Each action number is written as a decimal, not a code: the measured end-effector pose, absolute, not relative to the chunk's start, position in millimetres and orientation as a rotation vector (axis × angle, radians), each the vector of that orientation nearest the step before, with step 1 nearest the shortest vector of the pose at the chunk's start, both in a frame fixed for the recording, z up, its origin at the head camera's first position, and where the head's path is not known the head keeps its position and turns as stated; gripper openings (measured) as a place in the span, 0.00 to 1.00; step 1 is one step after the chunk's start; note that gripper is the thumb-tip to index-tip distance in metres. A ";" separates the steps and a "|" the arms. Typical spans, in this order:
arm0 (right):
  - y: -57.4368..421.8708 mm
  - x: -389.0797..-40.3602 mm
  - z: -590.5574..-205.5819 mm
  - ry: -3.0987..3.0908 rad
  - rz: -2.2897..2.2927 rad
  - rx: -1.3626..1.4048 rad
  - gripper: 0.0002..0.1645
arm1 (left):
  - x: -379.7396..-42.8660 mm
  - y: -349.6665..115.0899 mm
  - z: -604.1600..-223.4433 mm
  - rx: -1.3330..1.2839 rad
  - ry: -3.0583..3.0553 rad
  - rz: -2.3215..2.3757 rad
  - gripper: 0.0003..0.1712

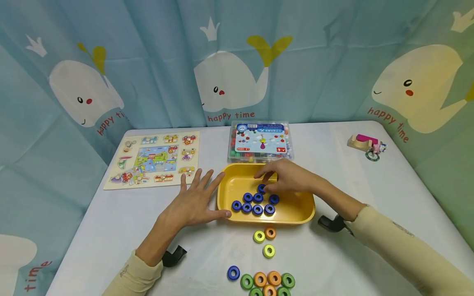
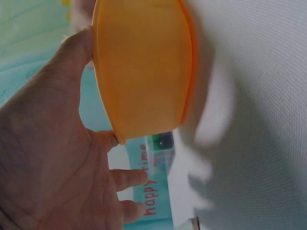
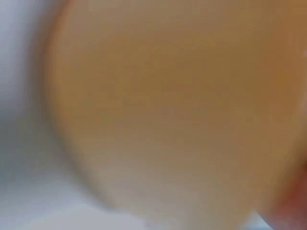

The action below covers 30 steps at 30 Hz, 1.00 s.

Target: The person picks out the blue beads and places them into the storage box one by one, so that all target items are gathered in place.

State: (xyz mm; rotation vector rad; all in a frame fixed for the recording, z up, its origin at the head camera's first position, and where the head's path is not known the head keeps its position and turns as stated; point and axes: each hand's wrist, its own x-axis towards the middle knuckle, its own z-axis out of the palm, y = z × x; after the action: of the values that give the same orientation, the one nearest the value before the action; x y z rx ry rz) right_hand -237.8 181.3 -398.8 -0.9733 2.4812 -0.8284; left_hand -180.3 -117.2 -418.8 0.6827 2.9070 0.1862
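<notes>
A yellow plastic tray holds several small blue rings, most of them grouped on its left side. My left hand is at the tray's left end, fingers spread, with the thumb and a fingertip touching the rim. In the left wrist view the tray's outer wall stands beside that hand. My right hand reaches over the tray from the right and pinches one blue ring near the back of the group, the thumb covering part of it. The right wrist view is blurred by the tray wall.
In front of the tray lie yellow rings, orange rings, green rings and a single blue ring. Behind it stands a clear box of colored parts. A puzzle board is at left, small toys far right.
</notes>
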 end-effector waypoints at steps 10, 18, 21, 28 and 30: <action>133.4 -160.0 -367.3 2.284 -0.897 -1.341 0.21 | -178.8 -119.3 -419.0 0.705 2.928 0.184 0.60; 109.8 -129.0 -412.5 2.090 -0.929 -1.494 0.18 | -179.6 -118.9 -419.6 0.707 2.925 0.188 0.60; 107.7 -124.8 -426.2 2.071 -0.916 -1.485 0.18 | -179.9 -118.7 -419.3 0.708 2.921 0.192 0.60; 105.1 -122.8 -445.2 2.059 -0.874 -1.501 0.18 | -181.0 -119.1 -420.0 0.710 2.919 0.192 0.61; 104.7 -123.6 -447.4 2.054 -0.862 -1.505 0.18 | -181.2 -119.2 -420.5 0.711 2.918 0.204 0.60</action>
State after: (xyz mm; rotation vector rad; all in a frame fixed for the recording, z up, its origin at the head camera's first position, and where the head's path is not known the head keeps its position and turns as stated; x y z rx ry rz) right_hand -123.6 104.7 -447.4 -1.5051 2.0539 -0.8623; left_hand -181.2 -119.2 -420.5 0.7112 2.9175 0.2037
